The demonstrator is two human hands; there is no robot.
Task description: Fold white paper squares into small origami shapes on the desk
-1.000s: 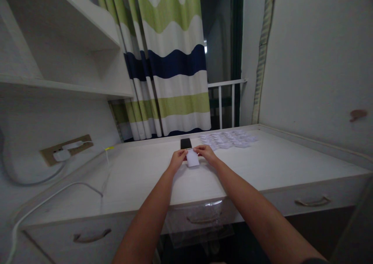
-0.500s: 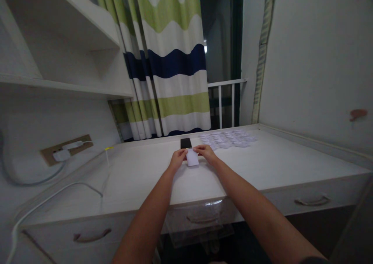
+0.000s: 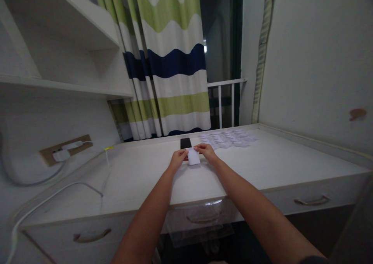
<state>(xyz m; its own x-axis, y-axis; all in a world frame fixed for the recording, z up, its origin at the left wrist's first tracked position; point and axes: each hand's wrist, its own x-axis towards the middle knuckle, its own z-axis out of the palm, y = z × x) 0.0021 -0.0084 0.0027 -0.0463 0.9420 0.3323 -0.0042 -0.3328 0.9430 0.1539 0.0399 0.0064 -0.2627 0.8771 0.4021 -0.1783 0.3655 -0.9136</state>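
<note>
Nearest, both bare forearms reach out over the counter point(image 3: 136, 178), which is white and carries everything here. The left hand point(image 3: 177, 160) and right hand point(image 3: 207, 153) meet at a small white paper slip point(image 3: 193, 157), which sits between them near the counter's middle. The fingers point(image 3: 184, 154) of the left hand pinch narrowly on the slip's left edge, and those of the right hand close on its upper right corner. Whether the slip touches the counter or is held just above it, I cannot tell.

The slip's long axis runs away from the person, its far end leaning slightly left. Its far edge lies just short of a black phone point(image 3: 185, 143), which lies flat with its length also pointing away. If the pinch loosens, the thin slip could drop or swing onto the phone, and uneven pressure could crease it. A careless sweep of the right hand could also disturb the loose white papers point(image 3: 229, 138) lying in a spread just beyond and to the right.

To the left, a wall socket plate point(image 3: 65, 150) feeds a white cable point(image 3: 52, 202). A shelf point(image 3: 58, 83) overhangs that side. Farthest away, a striped curtain point(image 3: 171, 62) hangs beside a white railing point(image 3: 225, 84).
</note>
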